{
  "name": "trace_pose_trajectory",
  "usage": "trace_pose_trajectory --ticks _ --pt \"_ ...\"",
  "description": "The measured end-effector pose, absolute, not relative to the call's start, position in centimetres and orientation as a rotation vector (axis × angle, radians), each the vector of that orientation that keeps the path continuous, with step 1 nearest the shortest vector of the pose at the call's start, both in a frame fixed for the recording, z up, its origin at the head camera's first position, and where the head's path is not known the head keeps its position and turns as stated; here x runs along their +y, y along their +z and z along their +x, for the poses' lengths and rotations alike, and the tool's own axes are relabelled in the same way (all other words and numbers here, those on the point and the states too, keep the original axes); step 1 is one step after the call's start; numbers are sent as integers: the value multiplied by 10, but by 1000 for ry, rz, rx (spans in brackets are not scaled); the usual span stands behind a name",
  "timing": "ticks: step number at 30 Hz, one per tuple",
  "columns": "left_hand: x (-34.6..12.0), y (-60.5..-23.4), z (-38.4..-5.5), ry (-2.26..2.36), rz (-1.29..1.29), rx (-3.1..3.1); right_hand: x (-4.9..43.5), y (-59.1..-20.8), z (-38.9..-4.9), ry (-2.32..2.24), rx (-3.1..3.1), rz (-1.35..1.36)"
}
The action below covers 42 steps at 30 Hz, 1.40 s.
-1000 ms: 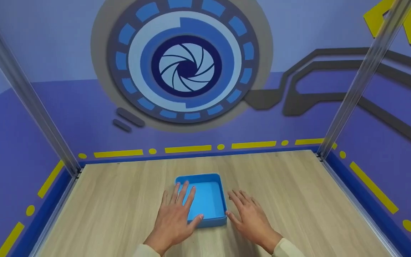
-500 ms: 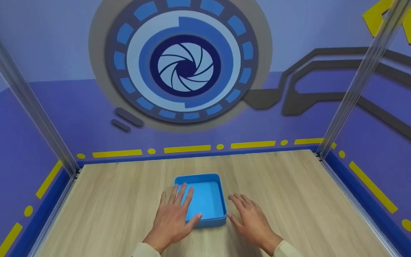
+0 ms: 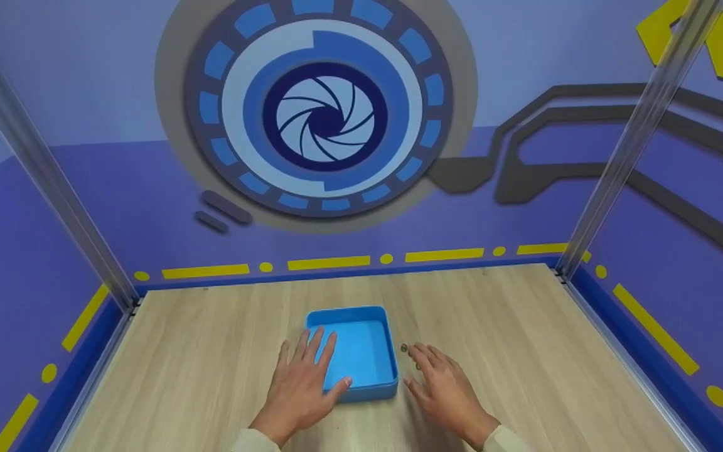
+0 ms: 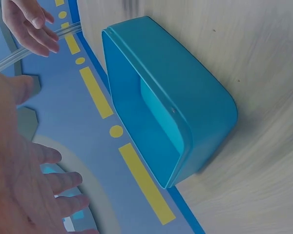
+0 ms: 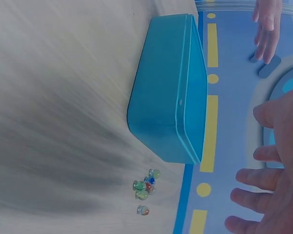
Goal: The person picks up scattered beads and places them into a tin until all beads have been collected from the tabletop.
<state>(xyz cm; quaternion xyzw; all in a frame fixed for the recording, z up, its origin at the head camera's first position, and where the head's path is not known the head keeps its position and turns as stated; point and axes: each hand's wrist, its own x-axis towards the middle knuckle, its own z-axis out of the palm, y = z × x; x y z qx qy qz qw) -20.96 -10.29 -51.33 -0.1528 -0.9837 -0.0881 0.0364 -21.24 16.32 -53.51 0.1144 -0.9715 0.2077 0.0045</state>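
A square blue open-topped box [image 3: 364,351] sits on the wooden table, its inside bare where it shows. Over its left side, my left hand [image 3: 302,392] is spread palm down and holds nothing. Right of the box hovers my right hand [image 3: 449,392], fingers relaxed and apart, above a small cluster of glass marbles. In the head view one marble [image 3: 404,347] peeks out past its fingertips; most are hidden under the hand. The right wrist view shows several marbles, among them a green one [image 5: 139,185] and a reddish-white one [image 5: 143,210], lying beside the box.
The light wooden table [image 3: 211,351] ends at a purple back wall [image 3: 117,201] printed with a big round lens design. Metal posts [image 3: 631,150] stand at the back corners, with side walls to the left and right.
Both hands have drawn back slightly toward the body. Marbles by the right fingertips show more plainly than before. The box stays in place.
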Motion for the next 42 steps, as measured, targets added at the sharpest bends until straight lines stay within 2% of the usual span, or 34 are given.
trace_pose_trajectory --ticks 29,36,42 --pt "-112 -529 -216 -280 -409 -3057 183 -550 -221 628 -3010 189" --pt "-115 -532 -218 -258 -390 -3044 189 -555 -221 619 -2926 255" --pt "-118 -536 -220 -255 -368 -3045 191 -558 -223 688 -2944 209"
